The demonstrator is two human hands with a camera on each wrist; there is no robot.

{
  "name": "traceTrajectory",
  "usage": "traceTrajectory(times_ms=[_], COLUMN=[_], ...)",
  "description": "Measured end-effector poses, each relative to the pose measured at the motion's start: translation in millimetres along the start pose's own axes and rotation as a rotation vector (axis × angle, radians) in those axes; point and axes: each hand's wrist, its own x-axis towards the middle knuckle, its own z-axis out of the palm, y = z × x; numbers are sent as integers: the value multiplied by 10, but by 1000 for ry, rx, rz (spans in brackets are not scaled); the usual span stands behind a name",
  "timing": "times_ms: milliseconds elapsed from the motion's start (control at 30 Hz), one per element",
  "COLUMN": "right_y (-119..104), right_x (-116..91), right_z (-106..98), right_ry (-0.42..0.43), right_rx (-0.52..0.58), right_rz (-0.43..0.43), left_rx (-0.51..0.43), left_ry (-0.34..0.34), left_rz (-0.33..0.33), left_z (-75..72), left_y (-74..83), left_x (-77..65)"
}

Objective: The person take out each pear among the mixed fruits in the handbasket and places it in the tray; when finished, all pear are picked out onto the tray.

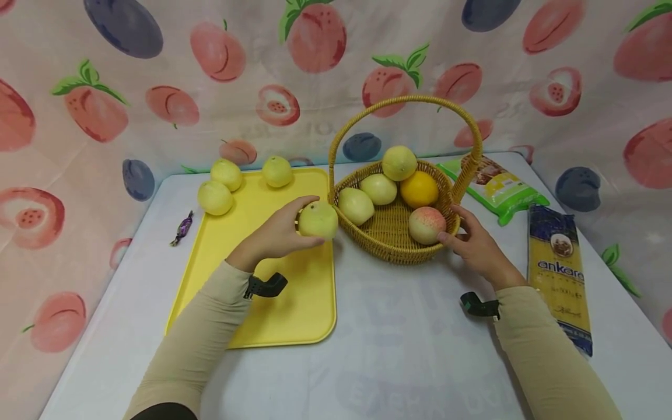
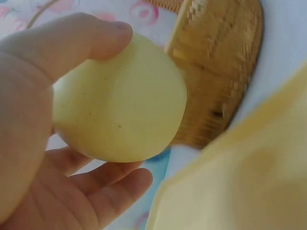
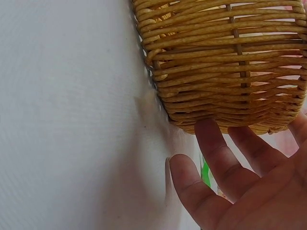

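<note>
In the head view my left hand (image 1: 278,230) holds a pale yellow apple (image 1: 319,220) between thumb and fingers, above the tray's right edge and beside the basket's left rim. The left wrist view shows the apple's smooth skin (image 2: 120,100) with a few dark specks. My right hand (image 1: 480,248) grips the right rim of the wicker basket (image 1: 391,252), its fingers (image 3: 213,148) against the outer weave. Inside the basket are a peach (image 1: 426,226), an orange (image 1: 419,189) and several pale yellow fruits (image 1: 379,189). The thumb is hidden in the right wrist view.
A yellow tray (image 1: 294,326) lies on the left, with several pale yellow fruits (image 1: 215,197) at its far end. Left of it is a purple wrapped candy (image 1: 182,228). A green packet (image 1: 496,186) and an Ankara pasta packet (image 1: 559,274) lie right of the basket, whose tall handle (image 1: 404,99) arches upward.
</note>
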Motion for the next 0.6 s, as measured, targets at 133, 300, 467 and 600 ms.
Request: traceTrajectory(times_ms=[133, 300, 467, 600], right_y=[7, 14, 12, 5], right_x=[4, 7, 7, 3], right_z=[2, -9, -8, 0], right_ry=[-1, -1, 3, 3], right_rx=[-4, -10, -14, -8], right_rz=[7, 9, 8, 1], left_rx=[26, 25, 37, 48], left_ry=[24, 49, 90, 143], left_rz=[-30, -59, -119, -161], left_z=[-129, -243, -310, -340], left_y=[-165, -342, -510, -629], left_x=[-51, -66, -44, -15])
